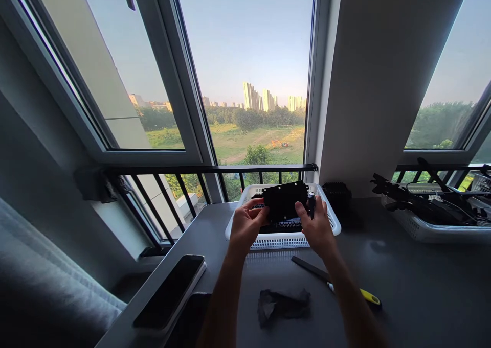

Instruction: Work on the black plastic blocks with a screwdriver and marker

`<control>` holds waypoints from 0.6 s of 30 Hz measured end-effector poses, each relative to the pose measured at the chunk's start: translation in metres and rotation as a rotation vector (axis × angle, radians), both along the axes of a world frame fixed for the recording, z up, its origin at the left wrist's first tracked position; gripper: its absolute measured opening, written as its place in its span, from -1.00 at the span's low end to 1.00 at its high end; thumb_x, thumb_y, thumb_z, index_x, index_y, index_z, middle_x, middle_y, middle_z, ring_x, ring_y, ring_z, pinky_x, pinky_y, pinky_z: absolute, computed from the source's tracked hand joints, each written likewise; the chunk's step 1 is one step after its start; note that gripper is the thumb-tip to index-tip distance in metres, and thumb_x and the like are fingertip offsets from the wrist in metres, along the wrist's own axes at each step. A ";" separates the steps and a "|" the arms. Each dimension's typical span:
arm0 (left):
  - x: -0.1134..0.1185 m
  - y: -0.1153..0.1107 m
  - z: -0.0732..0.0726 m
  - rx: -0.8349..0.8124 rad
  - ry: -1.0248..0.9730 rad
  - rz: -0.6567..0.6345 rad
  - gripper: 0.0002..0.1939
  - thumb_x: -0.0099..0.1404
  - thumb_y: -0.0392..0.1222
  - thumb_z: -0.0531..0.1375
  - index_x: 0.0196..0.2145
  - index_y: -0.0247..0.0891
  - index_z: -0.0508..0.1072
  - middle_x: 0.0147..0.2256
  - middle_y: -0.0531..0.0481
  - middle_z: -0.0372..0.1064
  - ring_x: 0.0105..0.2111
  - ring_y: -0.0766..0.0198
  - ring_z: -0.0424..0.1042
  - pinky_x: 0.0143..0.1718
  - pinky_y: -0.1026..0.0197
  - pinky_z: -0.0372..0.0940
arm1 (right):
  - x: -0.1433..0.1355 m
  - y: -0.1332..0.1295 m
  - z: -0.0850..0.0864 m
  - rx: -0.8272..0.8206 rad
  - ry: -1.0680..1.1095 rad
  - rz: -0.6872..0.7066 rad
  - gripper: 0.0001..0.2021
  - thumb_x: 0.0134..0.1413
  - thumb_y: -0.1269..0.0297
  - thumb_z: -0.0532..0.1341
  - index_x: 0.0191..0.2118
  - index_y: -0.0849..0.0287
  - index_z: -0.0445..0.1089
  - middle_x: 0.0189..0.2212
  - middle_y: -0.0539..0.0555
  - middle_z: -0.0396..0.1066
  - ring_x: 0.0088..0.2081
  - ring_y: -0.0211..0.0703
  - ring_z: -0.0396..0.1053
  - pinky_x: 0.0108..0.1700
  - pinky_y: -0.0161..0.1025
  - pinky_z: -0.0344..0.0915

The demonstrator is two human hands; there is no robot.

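Above a white plastic basket (280,241), a flat black rectangular panel (284,202) with small notches or holes along its edges is held up. My left hand (248,223) pinches its left side between thumb and fingers. On the right, my right hand (316,225) grips the panel with the thumb on its face; a small dark piece with a shiny top (311,202) shows by those fingers, and I cannot tell whether it belongs to the panel. Dark parts lie in the basket, partly hidden behind the panel.
A crumpled dark cloth or sheet (284,307) and a yellow-handled tool with a dark blade (312,270) lie on the grey table (226,281). A phone-like slab (172,289) is at left. Another white basket (441,230) with black parts stands right, a black ribbed block (337,192) between.
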State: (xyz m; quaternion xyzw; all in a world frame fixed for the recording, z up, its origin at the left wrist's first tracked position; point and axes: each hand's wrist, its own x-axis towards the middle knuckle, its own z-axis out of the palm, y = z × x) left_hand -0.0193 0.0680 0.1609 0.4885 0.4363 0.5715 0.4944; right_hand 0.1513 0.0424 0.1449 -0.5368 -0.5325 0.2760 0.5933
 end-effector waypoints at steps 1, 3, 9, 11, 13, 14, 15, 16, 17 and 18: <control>0.000 0.000 0.000 0.007 0.005 0.000 -0.45 -0.09 -0.04 0.41 -0.16 -0.36 0.46 -0.53 -0.01 0.50 -0.49 0.20 0.53 -0.40 0.20 0.46 | -0.001 -0.006 0.004 -0.042 -0.065 -0.032 -0.50 0.05 -0.15 0.14 0.01 0.05 0.22 -0.04 0.19 0.17 -0.06 0.10 0.30 -0.24 -0.07 0.36; 0.001 -0.002 0.002 0.023 0.013 -0.002 -0.46 -0.07 -0.03 0.40 -0.16 -0.36 0.46 -0.50 -0.02 0.52 -0.48 0.19 0.53 -0.38 0.19 0.46 | -0.003 -0.017 0.012 -0.125 -0.148 -0.059 -0.46 0.08 -0.21 0.07 0.04 0.06 0.21 0.03 0.23 0.13 -0.09 0.10 0.33 -0.16 -0.03 0.32; 0.000 -0.006 0.005 0.081 0.065 0.013 -0.49 -0.05 -0.01 0.39 -0.17 -0.35 0.47 -0.48 -0.04 0.52 -0.45 0.17 0.54 -0.39 0.20 0.45 | 0.000 -0.034 0.024 -0.164 -0.225 0.034 -0.43 0.12 -0.24 -0.01 0.05 0.07 0.28 0.01 0.23 0.24 -0.04 0.13 0.32 -0.06 -0.03 0.23; -0.001 -0.006 0.006 0.092 0.082 0.022 -0.49 -0.05 -0.01 0.39 -0.17 -0.35 0.47 -0.49 -0.03 0.51 -0.45 0.16 0.54 -0.39 0.19 0.45 | 0.003 -0.032 0.024 -0.131 -0.203 0.114 -0.47 0.14 -0.22 -0.01 -0.02 0.08 0.34 -0.09 0.19 0.33 -0.03 0.10 0.30 -0.05 -0.07 0.22; -0.001 -0.006 0.006 0.096 0.088 0.040 -0.49 -0.03 0.00 0.37 -0.16 -0.35 0.47 -0.49 -0.03 0.51 -0.45 0.16 0.54 -0.39 0.18 0.46 | 0.006 -0.029 0.023 -0.122 -0.131 0.191 -0.51 0.13 -0.22 0.01 -0.15 0.09 0.36 -0.23 0.13 0.37 -0.14 0.01 0.33 -0.16 -0.14 0.26; -0.001 -0.006 0.006 0.096 0.088 0.052 -0.49 -0.02 0.01 0.36 -0.16 -0.35 0.47 -0.49 -0.03 0.51 -0.45 0.16 0.54 -0.39 0.17 0.46 | 0.008 -0.028 0.023 -0.135 -0.078 0.230 -0.53 0.13 -0.23 0.02 -0.22 0.10 0.34 -0.31 0.10 0.36 -0.24 -0.05 0.33 -0.26 -0.20 0.26; -0.002 -0.006 0.006 0.098 0.087 0.069 -0.49 -0.02 0.01 0.36 -0.16 -0.35 0.47 -0.49 -0.03 0.51 -0.45 0.16 0.54 -0.39 0.17 0.46 | 0.009 -0.027 0.024 -0.160 -0.017 0.275 -0.53 0.11 -0.24 0.02 -0.29 0.11 0.31 -0.38 0.06 0.33 -0.34 -0.12 0.29 -0.37 -0.25 0.23; -0.002 -0.006 0.006 0.100 0.089 0.086 -0.48 -0.03 0.01 0.37 -0.16 -0.34 0.47 -0.49 -0.02 0.50 -0.45 0.16 0.54 -0.39 0.17 0.46 | 0.009 -0.027 0.025 -0.193 0.047 0.334 -0.53 0.10 -0.25 0.03 -0.35 0.11 0.27 -0.45 0.02 0.28 -0.43 -0.19 0.23 -0.47 -0.30 0.17; -0.001 -0.006 0.006 0.104 0.092 0.102 -0.48 -0.04 0.01 0.38 -0.16 -0.34 0.47 -0.49 -0.02 0.50 -0.45 0.16 0.54 -0.39 0.18 0.45 | 0.009 -0.026 0.026 -0.224 0.114 0.404 -0.52 0.09 -0.27 0.03 -0.38 0.11 0.22 -0.50 -0.02 0.23 -0.50 -0.25 0.15 -0.54 -0.34 0.10; -0.001 -0.006 0.006 0.108 0.097 0.115 -0.47 -0.06 0.02 0.38 -0.17 -0.34 0.48 -0.49 -0.02 0.50 -0.44 0.16 0.54 -0.39 0.18 0.45 | 0.008 -0.026 0.027 -0.251 0.184 0.482 -0.52 0.07 -0.28 0.04 -0.40 0.11 0.19 -0.53 -0.05 0.18 -0.54 -0.28 0.08 -0.60 -0.37 0.03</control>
